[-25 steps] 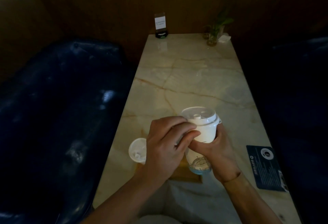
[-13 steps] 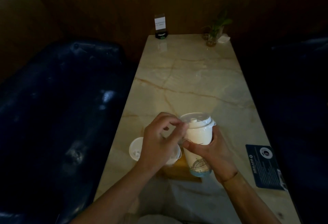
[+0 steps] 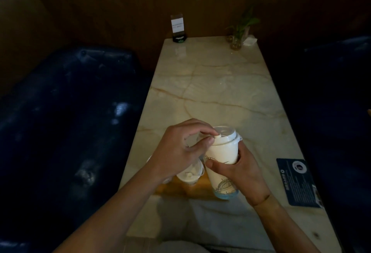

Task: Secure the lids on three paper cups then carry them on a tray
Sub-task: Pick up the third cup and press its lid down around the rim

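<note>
The right hand (image 3: pixel 240 170) wraps around the middle of a tall white paper cup with a line drawing and blue base (image 3: pixel 221 164), holding it tilted above the near part of the veined marble table (image 3: pixel 210 92). The left hand (image 3: pixel 178 150) is curled, its thumb and fingertips pinching the edge of the translucent plastic lid (image 3: pixel 226 135) on that cup. Beneath the left wrist a second lidded white cup (image 3: pixel 190 174) is partly hidden, standing on a wooden tray (image 3: pixel 180 189) whose outline is dim. A dark printed card (image 3: pixel 297 182) lies near the table's right edge.
</note>
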A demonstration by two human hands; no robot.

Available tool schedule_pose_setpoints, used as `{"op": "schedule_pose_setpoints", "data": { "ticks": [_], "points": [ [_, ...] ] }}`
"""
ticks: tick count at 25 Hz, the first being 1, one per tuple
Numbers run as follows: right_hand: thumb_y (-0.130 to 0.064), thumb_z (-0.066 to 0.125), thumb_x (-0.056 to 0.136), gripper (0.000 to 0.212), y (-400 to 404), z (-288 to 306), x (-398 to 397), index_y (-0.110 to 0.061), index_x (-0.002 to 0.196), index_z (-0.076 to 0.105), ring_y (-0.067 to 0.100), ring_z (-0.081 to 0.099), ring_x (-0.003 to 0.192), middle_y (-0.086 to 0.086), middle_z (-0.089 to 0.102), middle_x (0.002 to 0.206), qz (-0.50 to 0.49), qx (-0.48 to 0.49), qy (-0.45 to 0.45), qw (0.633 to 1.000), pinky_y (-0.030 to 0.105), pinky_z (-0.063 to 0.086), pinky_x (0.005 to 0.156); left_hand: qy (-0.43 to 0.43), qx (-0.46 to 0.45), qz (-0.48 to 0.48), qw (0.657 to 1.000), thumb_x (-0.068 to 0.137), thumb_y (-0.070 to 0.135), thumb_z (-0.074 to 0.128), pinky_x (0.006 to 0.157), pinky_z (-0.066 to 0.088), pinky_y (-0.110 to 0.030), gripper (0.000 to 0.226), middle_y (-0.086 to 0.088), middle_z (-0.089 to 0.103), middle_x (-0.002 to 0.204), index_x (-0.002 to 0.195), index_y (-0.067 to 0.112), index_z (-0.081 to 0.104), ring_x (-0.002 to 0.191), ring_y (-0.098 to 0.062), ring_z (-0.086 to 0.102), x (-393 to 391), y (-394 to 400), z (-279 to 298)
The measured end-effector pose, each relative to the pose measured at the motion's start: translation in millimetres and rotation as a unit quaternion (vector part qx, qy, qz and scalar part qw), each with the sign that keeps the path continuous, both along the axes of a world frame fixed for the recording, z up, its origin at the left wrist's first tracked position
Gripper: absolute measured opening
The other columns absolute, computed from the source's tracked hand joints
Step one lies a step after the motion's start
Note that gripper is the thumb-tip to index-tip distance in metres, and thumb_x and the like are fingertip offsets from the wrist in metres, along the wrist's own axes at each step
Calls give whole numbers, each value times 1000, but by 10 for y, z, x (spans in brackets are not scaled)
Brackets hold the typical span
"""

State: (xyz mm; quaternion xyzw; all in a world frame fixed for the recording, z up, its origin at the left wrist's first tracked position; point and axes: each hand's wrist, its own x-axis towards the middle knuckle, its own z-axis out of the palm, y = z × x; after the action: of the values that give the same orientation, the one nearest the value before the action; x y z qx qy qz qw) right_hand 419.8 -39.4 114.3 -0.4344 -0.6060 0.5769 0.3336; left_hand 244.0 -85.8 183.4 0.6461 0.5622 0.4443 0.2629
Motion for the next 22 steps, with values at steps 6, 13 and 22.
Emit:
{"op": "schedule_pose_setpoints", "data": {
  "ticks": [6, 13, 22],
  "points": [
    [-48, 86, 52, 76, -112, 49, 60, -22, 118, 59, 16, 73, 93, 1, 74, 104, 6, 15, -4, 1000, 47, 61, 80, 9, -17, -38, 999, 88, 8, 69, 88, 50, -24, 12, 7, 70, 99, 98, 13, 72, 100, -15, 66, 7, -8, 58],
    [-57, 83, 46, 77, -105, 10, 94, -26, 113, 60, 11, 73, 89, -3, 75, 100, 10, 23, -34, 999, 41, 62, 76, 32, -11, -25, 999, 90, 4, 65, 88, 48, -18, 10, 10, 66, 99, 98, 10, 68, 99, -9, 63, 80, -39, -72],
    [-57, 85, 47, 82, 10, -6, 124, -25, 118, 59, 9, 72, 91, -5, 74, 103, 10, 45, -39, 998, 36, 62, 76, 32, 34, 14, 999, 92, 9, 66, 87, 49, -15, 12, 10, 68, 103, 101, 16, 69, 100, -6, 65, 136, -30, -146]
  ]
}}
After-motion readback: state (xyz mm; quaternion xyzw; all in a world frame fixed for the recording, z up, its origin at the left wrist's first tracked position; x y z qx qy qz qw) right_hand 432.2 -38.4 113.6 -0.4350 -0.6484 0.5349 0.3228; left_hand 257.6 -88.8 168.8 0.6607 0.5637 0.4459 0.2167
